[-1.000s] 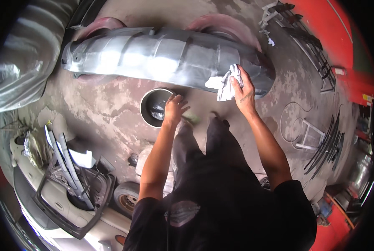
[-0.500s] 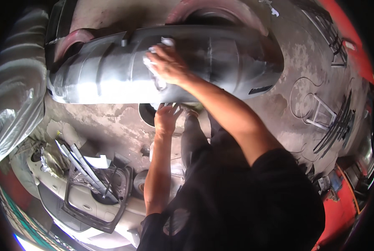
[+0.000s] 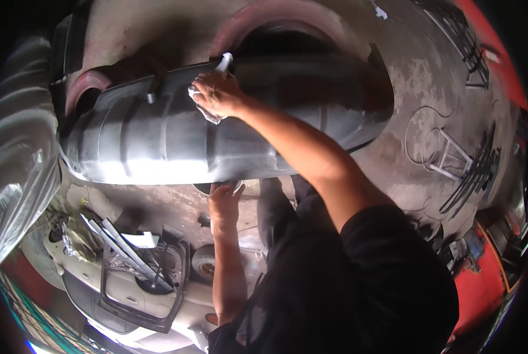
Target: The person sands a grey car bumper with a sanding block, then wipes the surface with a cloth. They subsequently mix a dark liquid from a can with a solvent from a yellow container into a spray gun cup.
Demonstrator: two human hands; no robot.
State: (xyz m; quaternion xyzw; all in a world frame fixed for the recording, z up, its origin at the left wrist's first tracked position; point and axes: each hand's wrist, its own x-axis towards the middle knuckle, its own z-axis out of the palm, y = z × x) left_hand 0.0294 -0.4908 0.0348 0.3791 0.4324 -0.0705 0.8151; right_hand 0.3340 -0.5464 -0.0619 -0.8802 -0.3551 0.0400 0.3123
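One cloth (image 3: 207, 115) on bumper (image 3: 231, 141); label-like patch (image 3: 492, 57) unreadable

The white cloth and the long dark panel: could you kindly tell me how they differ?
Colour: the white cloth is pale, while the long dark panel is grey to black with bright glare along its near side.
Size: the cloth is small and mostly covered by the right hand; the panel stretches far beyond it on both sides.
Shape: the cloth is crumpled, whereas the panel holds a smooth, ridged curve.
Shared: neither is flat.
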